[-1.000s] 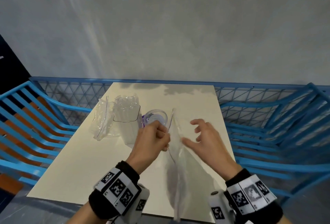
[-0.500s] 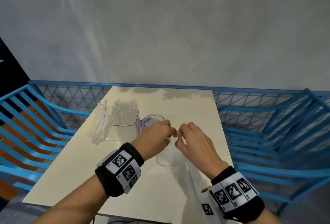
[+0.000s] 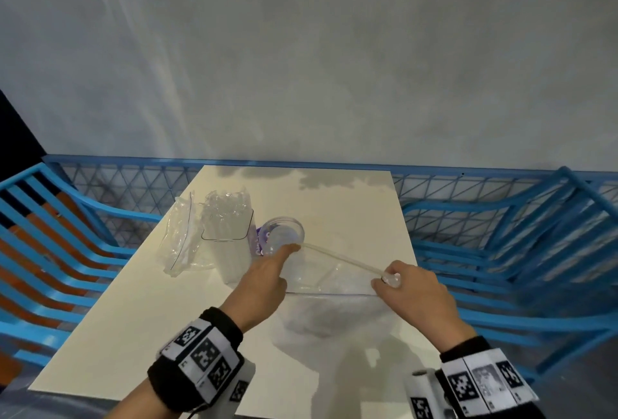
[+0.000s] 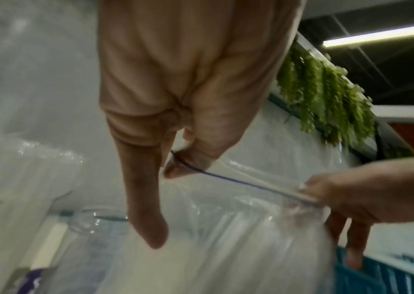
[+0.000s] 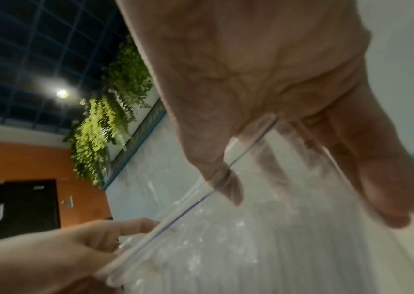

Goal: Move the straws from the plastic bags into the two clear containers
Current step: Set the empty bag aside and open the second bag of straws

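About halfway through, by the look of it. Left of centre in the head view, one clear container (image 3: 230, 244) stands on the table (image 3: 110, 328) already stuffed with straws (image 3: 227, 208), and a crumpled plastic bag (image 3: 179, 238) lies just beside it on its left — apparently emptied, so I judge the first bag's share done. The second container (image 3: 282, 234), a round clear cup just to the right of the filled one, has no straws that I can make out.

The work now is on the second bag (image 3: 331, 288), held up in the middle of the frame between both hands. The left hand (image 3: 264, 285) pinches one end of the bag's top strip between thumb and a finger, close to the cup's rim, with the forefinger pointing out straight. The right hand (image 3: 411, 288) pinches the other end of that strip, its remaining fingers curled loosely behind the plastic. The strip is pulled taut between the two hands — in the left wrist view a thin dark line (image 4: 238, 182) runs along it.

Pale straws (image 5: 263, 258) show dimly through the bag in the right wrist view, at lower centre, so they are yet to come out. Whether the mouth is fully open I cannot tell. Left to do, in my judgement: open it, then move those straws into the round cup
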The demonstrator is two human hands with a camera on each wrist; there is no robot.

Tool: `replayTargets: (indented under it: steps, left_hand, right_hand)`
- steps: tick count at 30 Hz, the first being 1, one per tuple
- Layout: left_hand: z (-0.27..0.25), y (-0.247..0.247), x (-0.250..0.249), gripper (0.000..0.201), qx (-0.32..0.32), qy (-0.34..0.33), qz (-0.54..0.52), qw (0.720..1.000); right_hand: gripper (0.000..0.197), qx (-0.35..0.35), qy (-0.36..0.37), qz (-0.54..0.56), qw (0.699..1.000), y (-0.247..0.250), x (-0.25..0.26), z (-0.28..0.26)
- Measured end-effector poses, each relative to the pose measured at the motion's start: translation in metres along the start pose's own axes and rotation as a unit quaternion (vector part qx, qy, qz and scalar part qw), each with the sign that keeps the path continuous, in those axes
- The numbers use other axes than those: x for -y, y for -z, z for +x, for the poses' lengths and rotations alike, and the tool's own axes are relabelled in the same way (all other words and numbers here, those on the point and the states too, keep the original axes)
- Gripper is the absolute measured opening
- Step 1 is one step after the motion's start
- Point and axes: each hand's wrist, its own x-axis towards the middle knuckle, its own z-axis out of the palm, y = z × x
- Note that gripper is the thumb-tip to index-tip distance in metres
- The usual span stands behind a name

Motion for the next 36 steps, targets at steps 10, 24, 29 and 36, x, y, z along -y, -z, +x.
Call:
replayTargets:
  steps: [10, 24, 29, 36]
  left_hand:
    - [0.003, -0.013, -0.002, 0.048, -0.037, 0.140, -0.651, 0.745]
    - [-0.011, -0.043, 0.030, 0.115, 0.146, 0.012, -0.110, 0.983]
    - [-0.009, -0.057, 0.041, 0.100, 0.027, 0.054, -0.199, 0.978]
    - [-0.025, -0.057, 0.035, 0.109, 0.103, 0.079, -0.280, 0.951]
  right_hand:
    - [0.007, -0.047, 0.067, 0.138, 0.987, -0.023, 0.000, 0.003]
    - [0.024, 0.090, -0.190, 0.761, 0.613, -0.050, 0.024, -0.014]
    - [0.019, 0.197, -0.072, 0.497, 0.842, -0.043, 0.000, -0.024]
    - [0.034, 0.210, -0.093, 0.633, 0.739, -0.039, 0.000, -0.023]
